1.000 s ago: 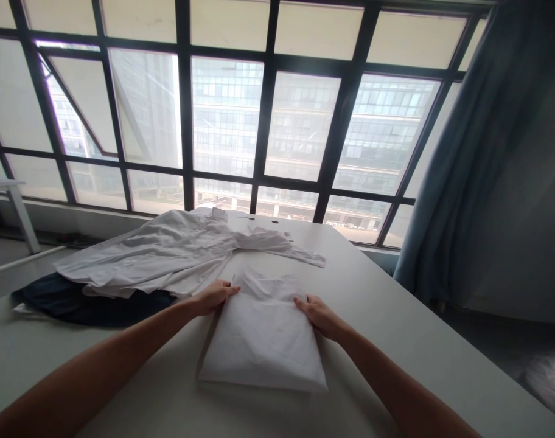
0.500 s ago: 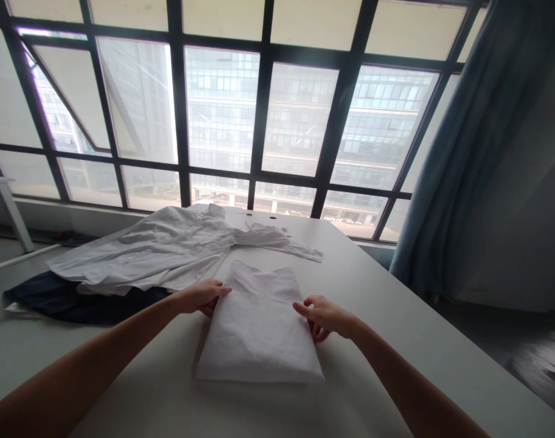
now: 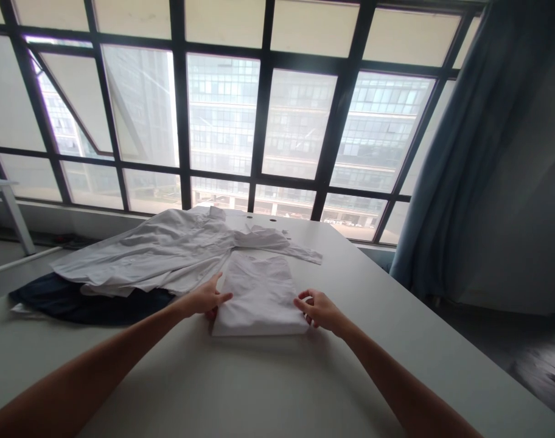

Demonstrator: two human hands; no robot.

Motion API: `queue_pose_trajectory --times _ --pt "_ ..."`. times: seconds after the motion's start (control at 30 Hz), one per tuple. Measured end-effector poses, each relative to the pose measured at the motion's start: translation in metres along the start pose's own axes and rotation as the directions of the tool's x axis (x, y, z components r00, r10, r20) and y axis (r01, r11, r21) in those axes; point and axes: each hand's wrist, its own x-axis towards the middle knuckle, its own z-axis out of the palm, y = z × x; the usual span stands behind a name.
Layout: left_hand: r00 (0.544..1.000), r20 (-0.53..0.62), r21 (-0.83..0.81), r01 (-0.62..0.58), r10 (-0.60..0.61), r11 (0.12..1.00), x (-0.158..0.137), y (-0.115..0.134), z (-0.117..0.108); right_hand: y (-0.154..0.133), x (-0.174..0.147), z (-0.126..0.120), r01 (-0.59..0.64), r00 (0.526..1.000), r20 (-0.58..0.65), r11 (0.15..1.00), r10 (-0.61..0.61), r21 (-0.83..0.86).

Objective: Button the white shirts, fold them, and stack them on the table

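Observation:
A folded white shirt [image 3: 261, 301] lies on the white table in front of me, its straight folded edge toward me. My left hand [image 3: 207, 298] is at its left edge, the thumb resting on top and a finger lifted apart; the lower fingers are partly hidden at the side. At the right edge, my right hand [image 3: 321, 310] is closed with its thumb on the cloth and its fingers curled beside and beneath it. Behind and to the left, a second white shirt [image 3: 159, 252] is spread out loosely, with one sleeve reaching right.
Dark navy cloth [image 3: 90, 301] lies partly under the spread shirt. The table [image 3: 396, 340] has a slanting right edge and two small holes at its far end. Beyond stand large framed windows [image 3: 223, 115], and a blue-grey curtain [image 3: 455, 164] hangs on the right.
The folded shirt has moved away from me and looks shorter, its near edge now farther up the table. My hands have stayed at its two sides, now closer to the near edge.

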Motion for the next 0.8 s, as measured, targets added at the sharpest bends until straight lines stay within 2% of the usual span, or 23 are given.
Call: queue_pose_trajectory --times 0.13,0.2,0.33,0.5,0.57,0.7,0.8 --pt "0.977 0.213 0.022 0.019 -0.023 1.0 -0.013 0.001 -0.007 -0.004 -0.014 -0.007 -0.059 0.981 0.189 0.991 0.035 0.123" --pt "0.965 0.261 0.048 0.029 -0.041 0.998 -0.019 0.001 -0.009 -0.004 -0.018 -0.009 -0.078 0.967 0.25 0.986 0.04 0.145" --pt "0.959 0.28 0.085 0.025 -0.048 0.996 -0.022 0.002 -0.007 -0.004 -0.02 -0.01 -0.077 0.964 0.26 0.993 0.052 0.087" --pt "0.943 0.327 0.143 0.017 -0.063 0.99 -0.024 0.003 -0.003 -0.007 -0.022 -0.008 -0.074 0.946 0.3 0.984 0.12 -0.162" --pt "0.95 0.307 0.124 0.01 -0.048 0.992 -0.023 0.003 -0.002 -0.007 -0.021 -0.009 -0.061 0.939 0.318 0.974 0.131 -0.22" --pt "0.983 0.182 0.055 -0.013 0.003 0.998 -0.018 0.004 0.001 0.001 -0.013 -0.01 -0.053 0.946 0.31 0.987 0.098 -0.151" --pt "0.97 0.244 0.053 0.0 -0.013 0.999 -0.02 0.002 0.004 0.003 -0.015 -0.012 -0.043 0.923 0.371 0.987 0.1 -0.157"
